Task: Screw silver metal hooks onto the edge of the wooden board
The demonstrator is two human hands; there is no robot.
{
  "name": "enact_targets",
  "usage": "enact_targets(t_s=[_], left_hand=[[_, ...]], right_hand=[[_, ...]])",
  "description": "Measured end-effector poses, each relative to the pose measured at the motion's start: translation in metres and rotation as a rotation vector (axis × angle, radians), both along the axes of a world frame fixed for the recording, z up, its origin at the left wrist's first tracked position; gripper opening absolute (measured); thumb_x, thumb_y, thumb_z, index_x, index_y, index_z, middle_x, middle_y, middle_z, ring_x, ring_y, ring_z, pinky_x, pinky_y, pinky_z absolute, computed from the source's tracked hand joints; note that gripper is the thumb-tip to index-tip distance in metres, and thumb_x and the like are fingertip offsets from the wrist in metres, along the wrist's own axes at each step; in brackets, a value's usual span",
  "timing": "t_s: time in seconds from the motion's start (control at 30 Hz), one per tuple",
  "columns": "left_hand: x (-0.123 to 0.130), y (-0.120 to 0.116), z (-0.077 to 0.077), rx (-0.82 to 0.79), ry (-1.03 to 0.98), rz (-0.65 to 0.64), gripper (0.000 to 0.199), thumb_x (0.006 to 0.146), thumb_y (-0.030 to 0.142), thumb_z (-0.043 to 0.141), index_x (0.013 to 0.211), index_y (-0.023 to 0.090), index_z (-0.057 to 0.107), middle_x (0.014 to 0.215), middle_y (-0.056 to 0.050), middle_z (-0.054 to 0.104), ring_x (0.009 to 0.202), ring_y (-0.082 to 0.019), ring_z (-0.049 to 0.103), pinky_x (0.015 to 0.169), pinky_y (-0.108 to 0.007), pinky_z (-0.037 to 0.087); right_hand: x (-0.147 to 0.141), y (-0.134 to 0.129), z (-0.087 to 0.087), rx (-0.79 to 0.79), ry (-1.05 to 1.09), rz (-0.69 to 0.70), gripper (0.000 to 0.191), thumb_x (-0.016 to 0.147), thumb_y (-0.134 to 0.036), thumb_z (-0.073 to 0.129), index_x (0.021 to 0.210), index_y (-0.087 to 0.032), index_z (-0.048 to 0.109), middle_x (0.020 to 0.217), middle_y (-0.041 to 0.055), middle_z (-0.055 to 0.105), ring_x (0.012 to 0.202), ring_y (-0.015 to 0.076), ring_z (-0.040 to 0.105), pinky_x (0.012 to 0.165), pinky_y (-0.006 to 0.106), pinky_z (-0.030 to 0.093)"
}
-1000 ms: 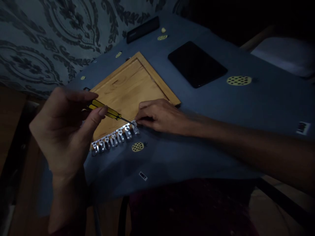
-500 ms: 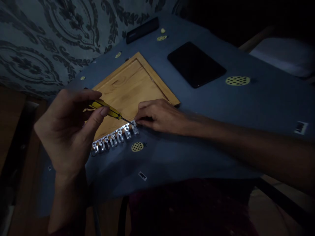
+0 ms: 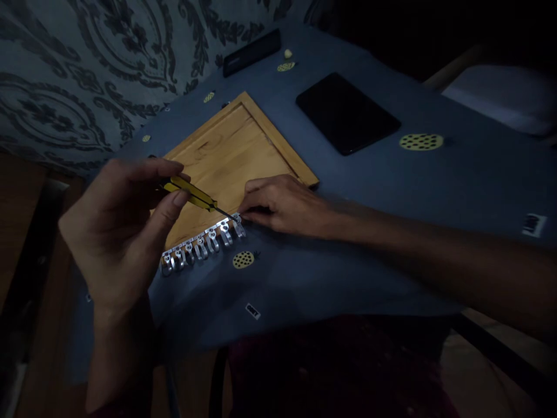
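Observation:
My left hand [image 3: 126,232] grips a yellow-handled screwdriver [image 3: 198,196] between thumb and fingers. Its thin shaft slants down to the right, and the tip meets the right end of a silver hook rail [image 3: 200,239]. Several curved metal hooks hang from this rail, which lies along the near edge of a framed wooden board [image 3: 226,151]. With fingertips pinched together, my right hand [image 3: 285,206] holds the rail's right end, close to the screwdriver tip. Whether a screw sits under the tip is too small to tell.
A dark tablet-like slab [image 3: 347,113] lies right of the board on the blue tablecloth [image 3: 304,278]. Farther back, a dark phone-like case [image 3: 252,53] rests near the patterned wall, beside a small pale object [image 3: 288,54]. A white seat-like shape [image 3: 496,96] stands beyond the table's right edge.
The fingers of my left hand have shifted slightly on the screwdriver handle, which appears turned a little. My right hand, the rail and the board stay in place.

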State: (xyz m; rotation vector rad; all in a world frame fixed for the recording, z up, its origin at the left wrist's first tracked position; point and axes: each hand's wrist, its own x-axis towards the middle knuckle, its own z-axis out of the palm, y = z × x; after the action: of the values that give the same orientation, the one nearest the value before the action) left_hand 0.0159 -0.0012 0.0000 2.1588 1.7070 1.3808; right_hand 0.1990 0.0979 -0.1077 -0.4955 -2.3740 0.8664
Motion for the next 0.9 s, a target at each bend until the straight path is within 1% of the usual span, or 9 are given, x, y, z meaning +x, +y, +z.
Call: enact_targets(t_s=[0.13, 0.2, 0.3, 0.43, 0.57, 0.7, 0.8, 0.83, 0.9], left_hand=[[0.0018, 0.0021, -0.0036, 0.070, 0.010, 0.018, 0.043, 0.077, 0.009, 0.084, 0.104, 0.043, 0.081, 0.095, 0.003, 0.077, 0.073, -0.020, 0.072, 0.064, -0.042, 0.070], [0.0031, 0.0025, -0.0048, 0.087, -0.007, 0.030, 0.044, 0.074, 0.007, 0.085, 0.101, 0.042, 0.081, 0.093, 0.003, 0.076, 0.074, -0.020, 0.071, 0.063, -0.042, 0.069], [0.0038, 0.0021, -0.0052, 0.100, -0.049, 0.041, 0.045, 0.072, 0.005, 0.085, 0.098, 0.042, 0.082, 0.091, 0.003, 0.076, 0.079, -0.021, 0.072, 0.065, -0.042, 0.069], [0.0010, 0.0011, -0.0047, 0.081, -0.024, 0.014, 0.049, 0.072, 0.003, 0.083, 0.102, 0.041, 0.082, 0.094, 0.003, 0.077, 0.083, -0.021, 0.073, 0.071, -0.042, 0.070], [-0.0023, 0.0019, -0.0046, 0.076, -0.033, -0.024, 0.043, 0.076, 0.006, 0.082, 0.103, 0.040, 0.082, 0.096, 0.002, 0.077, 0.088, -0.022, 0.074, 0.079, -0.044, 0.071], [-0.0021, 0.0037, -0.0048, 0.077, -0.027, -0.050, 0.040, 0.080, 0.010, 0.081, 0.103, 0.042, 0.081, 0.095, 0.002, 0.077, 0.086, -0.023, 0.075, 0.076, -0.046, 0.072], [-0.0009, 0.0025, -0.0046, 0.077, -0.020, -0.030, 0.037, 0.080, 0.012, 0.082, 0.103, 0.042, 0.081, 0.093, 0.002, 0.078, 0.084, -0.024, 0.075, 0.074, -0.048, 0.072], [-0.0015, 0.0015, -0.0042, 0.083, -0.022, -0.007, 0.037, 0.080, 0.014, 0.082, 0.103, 0.042, 0.081, 0.094, 0.001, 0.078, 0.085, -0.024, 0.075, 0.075, -0.049, 0.072], [-0.0056, -0.0005, -0.0032, 0.070, -0.041, 0.012, 0.038, 0.082, 0.016, 0.082, 0.107, 0.044, 0.080, 0.102, 0.002, 0.077, 0.091, -0.025, 0.074, 0.082, -0.051, 0.071]], right_hand=[[-0.0002, 0.0006, -0.0012, 0.011, 0.001, -0.004, 0.015, 0.093, -0.009, 0.067, 0.095, -0.016, 0.081, 0.091, 0.0043, 0.076, 0.079, 0.0151, 0.067, 0.070, 0.029, 0.047], [-0.0002, 0.0009, -0.0016, 0.018, 0.002, -0.003, 0.015, 0.093, -0.010, 0.067, 0.095, -0.015, 0.081, 0.092, 0.0046, 0.076, 0.080, 0.0155, 0.066, 0.070, 0.030, 0.047], [-0.0001, 0.0010, -0.0014, 0.010, 0.005, 0.000, 0.015, 0.094, -0.010, 0.067, 0.096, -0.015, 0.081, 0.093, 0.0051, 0.075, 0.081, 0.0154, 0.066, 0.071, 0.030, 0.046], [0.0000, 0.0005, -0.0001, -0.012, -0.021, 0.005, 0.015, 0.094, -0.010, 0.067, 0.098, -0.014, 0.081, 0.095, 0.0058, 0.075, 0.081, 0.0158, 0.066, 0.072, 0.031, 0.046], [-0.0003, 0.0007, -0.0005, 0.001, -0.012, 0.002, 0.015, 0.094, -0.010, 0.066, 0.096, -0.015, 0.081, 0.092, 0.0046, 0.075, 0.080, 0.0160, 0.066, 0.070, 0.031, 0.046], [-0.0001, 0.0012, -0.0024, 0.010, 0.000, 0.008, 0.015, 0.094, -0.010, 0.067, 0.095, -0.015, 0.081, 0.092, 0.0044, 0.075, 0.079, 0.0147, 0.065, 0.070, 0.030, 0.046], [-0.0001, 0.0013, -0.0034, 0.020, 0.013, 0.005, 0.015, 0.094, -0.010, 0.067, 0.094, -0.016, 0.081, 0.092, 0.0043, 0.076, 0.079, 0.0147, 0.066, 0.070, 0.029, 0.046], [-0.0001, 0.0013, -0.0036, 0.024, 0.014, 0.002, 0.015, 0.094, -0.010, 0.067, 0.094, -0.016, 0.081, 0.091, 0.0043, 0.076, 0.079, 0.0147, 0.066, 0.069, 0.029, 0.046], [0.0001, 0.0013, -0.0039, 0.026, 0.011, -0.001, 0.015, 0.095, -0.010, 0.067, 0.095, -0.015, 0.081, 0.091, 0.0046, 0.076, 0.079, 0.0146, 0.066, 0.069, 0.029, 0.046]])
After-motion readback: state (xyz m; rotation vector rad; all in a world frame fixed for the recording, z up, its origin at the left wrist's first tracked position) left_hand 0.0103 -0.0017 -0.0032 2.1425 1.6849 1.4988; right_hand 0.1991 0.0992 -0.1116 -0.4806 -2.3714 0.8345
